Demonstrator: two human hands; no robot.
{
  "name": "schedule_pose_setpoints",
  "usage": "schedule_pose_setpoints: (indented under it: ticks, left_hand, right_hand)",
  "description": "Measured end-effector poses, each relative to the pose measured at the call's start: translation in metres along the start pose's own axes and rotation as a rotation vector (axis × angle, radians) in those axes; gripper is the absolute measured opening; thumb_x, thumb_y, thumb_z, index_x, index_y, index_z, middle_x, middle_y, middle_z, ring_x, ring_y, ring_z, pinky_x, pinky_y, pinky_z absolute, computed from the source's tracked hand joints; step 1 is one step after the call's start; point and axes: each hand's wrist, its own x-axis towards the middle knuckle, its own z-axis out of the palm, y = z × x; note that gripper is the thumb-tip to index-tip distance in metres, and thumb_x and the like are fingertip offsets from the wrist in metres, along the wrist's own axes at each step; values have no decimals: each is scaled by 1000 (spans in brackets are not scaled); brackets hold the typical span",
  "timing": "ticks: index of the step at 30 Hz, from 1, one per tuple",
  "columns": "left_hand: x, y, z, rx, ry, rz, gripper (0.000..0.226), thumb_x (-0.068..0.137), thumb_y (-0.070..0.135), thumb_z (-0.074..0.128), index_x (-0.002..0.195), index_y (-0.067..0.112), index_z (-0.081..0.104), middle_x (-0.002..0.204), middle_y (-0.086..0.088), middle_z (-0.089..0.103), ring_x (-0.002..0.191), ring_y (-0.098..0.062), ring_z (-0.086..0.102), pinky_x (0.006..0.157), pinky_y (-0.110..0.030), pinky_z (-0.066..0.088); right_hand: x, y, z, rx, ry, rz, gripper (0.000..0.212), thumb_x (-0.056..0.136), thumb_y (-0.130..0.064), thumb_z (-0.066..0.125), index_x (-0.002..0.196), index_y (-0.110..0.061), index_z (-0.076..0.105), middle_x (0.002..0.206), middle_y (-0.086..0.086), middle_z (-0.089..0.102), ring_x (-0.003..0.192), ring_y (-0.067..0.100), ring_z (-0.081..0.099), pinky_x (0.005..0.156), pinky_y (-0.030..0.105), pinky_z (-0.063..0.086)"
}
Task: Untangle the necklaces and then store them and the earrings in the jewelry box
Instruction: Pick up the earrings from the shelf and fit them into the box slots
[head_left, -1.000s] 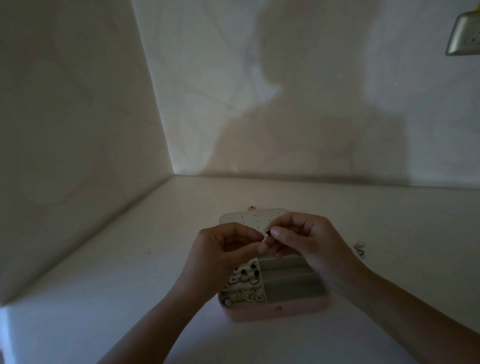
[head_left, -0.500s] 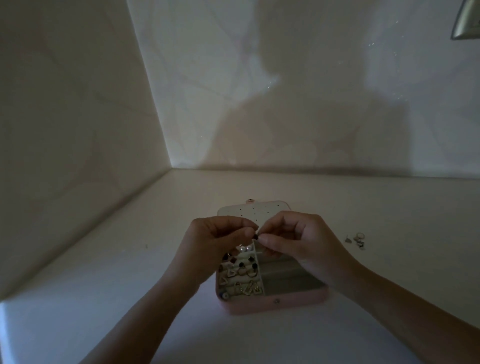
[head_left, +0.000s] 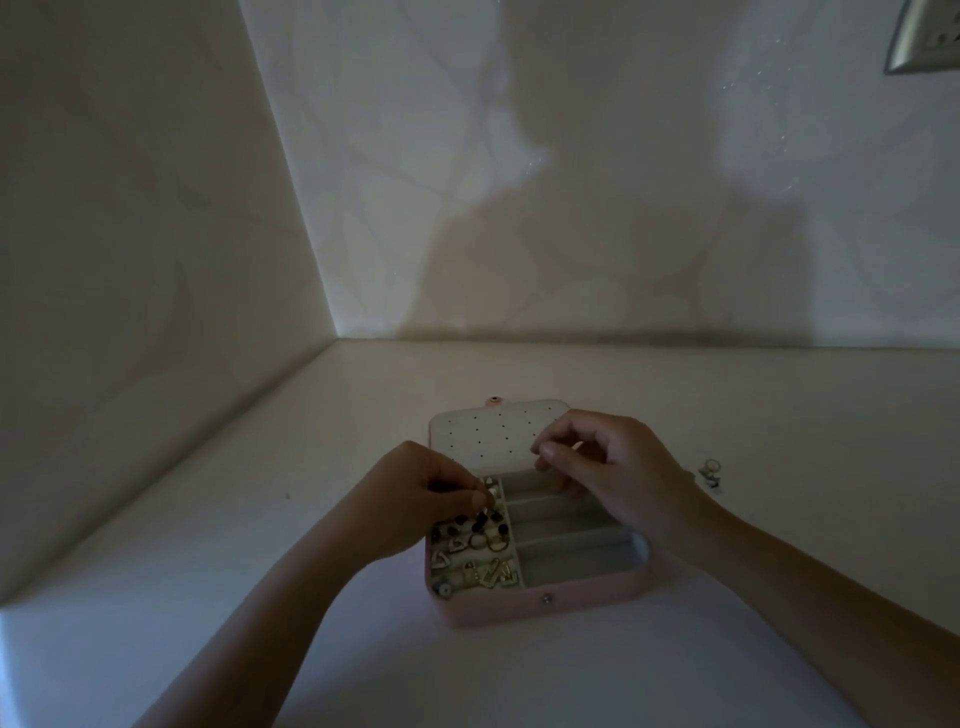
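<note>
Two bare hands and forearms are in view. The left hand (head_left: 415, 499) and right hand (head_left: 618, 467) carry no covering. The left forearm (head_left: 270, 623) and right forearm (head_left: 810, 577) are bare from wrist to the lower edge of the view. The right thumbnail (head_left: 549, 453) is short, rounded and pale. Dim lighting obscures finer surface detail.

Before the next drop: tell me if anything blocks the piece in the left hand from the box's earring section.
Nothing visible does. The left hand pinches a small piece directly over the earring section of the open jewelry box; the right hand is off to the side, over the long slots.
</note>
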Motion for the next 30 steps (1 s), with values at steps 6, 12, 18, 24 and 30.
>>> schedule_pose_setpoints:
  ticks: [6, 12, 18, 24, 30]
  left_hand:
    - [2, 3, 2, 78, 25, 22, 6, 84, 26, 70, 80, 30, 71, 81, 12, 71, 78, 0, 66, 68, -10, 48]
    - [3, 5, 6, 108, 81, 8, 12, 82, 27, 71, 75, 32, 65, 83, 13, 69, 78, 1, 64, 63, -7, 45]
    - [2, 5, 8, 89, 122, -29, 13, 81, 26, 73, 74, 29, 64, 82, 11, 67, 75, 1, 62, 57, -7, 42]
    - [2, 3, 6, 79, 147, -22, 13, 81, 24, 74, 73, 30, 65, 78, 13, 68, 70, 4, 62, 52, -5, 42]
    - [1, 3, 5, 2, 112, -35, 12, 82, 19, 73, 75, 27, 67, 81, 8, 70, 74, 0, 63, 57, -7, 45]
  right_hand:
    - [1, 3, 1, -42, -18, 2, 12, 93, -9, 60, 92, -15, 70, 80, -6, 69, 66, 11, 67, 61, 21, 53]
    - [1, 4, 0, -61, -18, -9, 12, 93, -10, 60, 92, -18, 70, 81, -7, 69, 66, 11, 68, 63, 25, 56]
    - [0, 4, -1, -125, -35, -49, 13, 93, -13, 61, 93, -23, 70, 84, -13, 69, 70, 3, 66, 66, 22, 55]
    - [-2, 6, 10, -449, -285, -403, 29, 94, -40, 52, 112, -27, 70, 106, -12, 60, 104, 1, 49, 87, 18, 41]
    - [0, 9, 14, -544, -339, -514, 30, 96, -36, 48, 113, -23, 70, 107, -6, 64, 105, 10, 50, 88, 29, 46]
